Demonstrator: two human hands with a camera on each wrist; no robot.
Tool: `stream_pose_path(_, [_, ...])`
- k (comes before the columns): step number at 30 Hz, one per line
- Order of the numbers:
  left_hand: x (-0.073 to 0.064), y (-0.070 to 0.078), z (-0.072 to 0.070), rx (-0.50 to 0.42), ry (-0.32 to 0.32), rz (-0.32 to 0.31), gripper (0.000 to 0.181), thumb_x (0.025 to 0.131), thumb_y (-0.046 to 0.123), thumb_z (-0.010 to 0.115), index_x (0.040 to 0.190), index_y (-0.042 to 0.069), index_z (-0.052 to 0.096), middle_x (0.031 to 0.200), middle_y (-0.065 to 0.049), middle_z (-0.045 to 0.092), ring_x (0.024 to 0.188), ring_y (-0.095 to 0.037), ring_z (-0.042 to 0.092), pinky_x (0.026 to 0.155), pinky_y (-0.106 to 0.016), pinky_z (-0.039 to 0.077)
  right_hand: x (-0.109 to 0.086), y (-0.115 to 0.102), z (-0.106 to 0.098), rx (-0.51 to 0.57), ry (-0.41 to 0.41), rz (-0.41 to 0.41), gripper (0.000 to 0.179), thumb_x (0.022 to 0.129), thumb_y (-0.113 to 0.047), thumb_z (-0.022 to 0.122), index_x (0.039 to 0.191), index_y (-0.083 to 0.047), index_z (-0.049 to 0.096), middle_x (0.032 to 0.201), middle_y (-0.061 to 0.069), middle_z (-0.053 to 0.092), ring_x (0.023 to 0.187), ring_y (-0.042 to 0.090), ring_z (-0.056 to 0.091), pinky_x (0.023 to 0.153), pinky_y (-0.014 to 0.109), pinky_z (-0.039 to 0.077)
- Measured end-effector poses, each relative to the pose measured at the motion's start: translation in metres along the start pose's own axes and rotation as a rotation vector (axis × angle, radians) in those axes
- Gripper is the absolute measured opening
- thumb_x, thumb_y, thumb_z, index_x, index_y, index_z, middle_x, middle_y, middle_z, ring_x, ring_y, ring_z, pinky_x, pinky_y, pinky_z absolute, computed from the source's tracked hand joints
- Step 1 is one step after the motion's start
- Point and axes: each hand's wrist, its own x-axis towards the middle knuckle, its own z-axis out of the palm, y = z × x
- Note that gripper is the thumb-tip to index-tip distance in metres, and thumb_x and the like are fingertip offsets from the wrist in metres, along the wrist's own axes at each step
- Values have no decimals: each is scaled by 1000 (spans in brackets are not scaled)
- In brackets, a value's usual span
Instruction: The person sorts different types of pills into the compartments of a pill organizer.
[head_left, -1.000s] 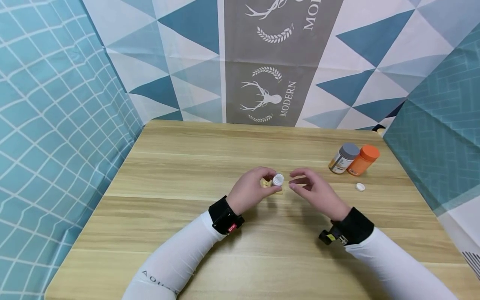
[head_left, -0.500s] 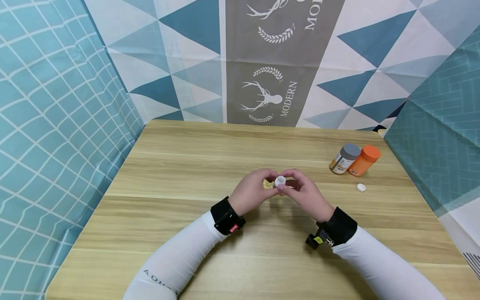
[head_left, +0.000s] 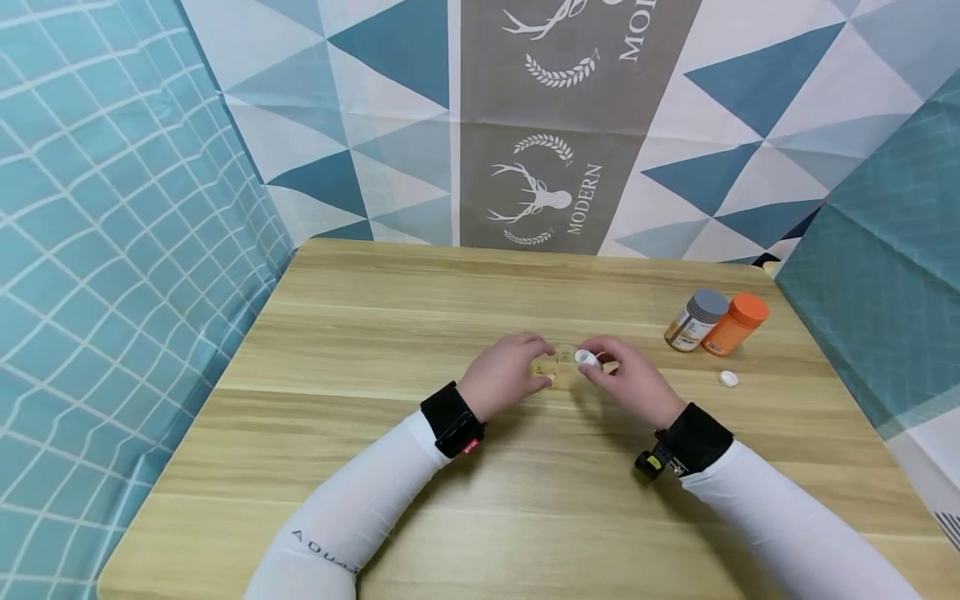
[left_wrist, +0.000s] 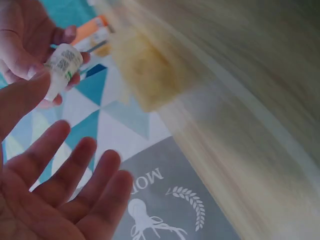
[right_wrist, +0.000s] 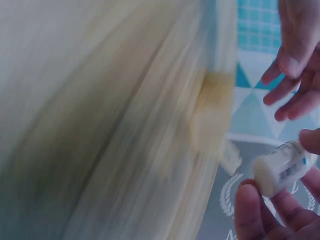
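Note:
My right hand [head_left: 633, 379] holds a small white pill bottle [head_left: 587, 358] between thumb and fingers, tilted, with its uncapped mouth towards the left. In the right wrist view the bottle [right_wrist: 280, 169] shows a printed label. A translucent yellow box [head_left: 564, 375], seemingly a pill organizer, lies on the table below both hands; its contents are too small to make out. My left hand [head_left: 498, 375] is at the box's left end, fingers apart and relaxed. The left wrist view shows this hand [left_wrist: 60, 185] with nothing in its grasp; the box [left_wrist: 145, 70] is blurred there.
A grey-lidded bottle [head_left: 696, 320] and an orange bottle [head_left: 737, 325] stand side by side at the back right of the wooden table [head_left: 360, 333]. A small white cap [head_left: 728, 379] lies in front of them. Patterned cloth [head_left: 397, 125] hangs behind the table.
The left hand held the white bottle; the right hand came in, took it and drew it slightly right. The left hand has let go, and more of the yellow box shows.

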Motion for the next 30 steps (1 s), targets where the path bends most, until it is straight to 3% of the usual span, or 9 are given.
stream_pose_path(6, [8,-4,13,133,-101,11,44,90,27,73,131,15,63,134,-2,61,120,-19,59,99,-33,47,2,10,5,-198,-33,-57,24,92,-13,70,115,-6,69,111,11,66,100,24,60,86,45,50])
stream_pose_path(14, [20,-1,18,217,-171,60,24,91,20,71,114,15,70,110,4,69,96,-12,65,83,-28,52,5,10,13,-321,-35,-98,24,88,-13,73,111,-7,68,107,9,68,98,23,64,84,44,53])
stream_pose_path(20, [23,-2,21,224,-157,99,11,88,7,68,94,15,69,89,6,68,76,-8,59,68,-25,50,6,10,13,-361,-37,-136,21,86,-12,76,106,-9,69,102,6,68,94,22,65,83,44,53])
stream_pose_path(30, [24,-4,23,249,-135,117,13,90,4,64,92,16,69,86,6,67,74,-8,59,67,-25,50,9,5,14,-489,-49,-192,26,85,-14,77,109,-9,72,106,7,67,96,25,64,83,43,53])
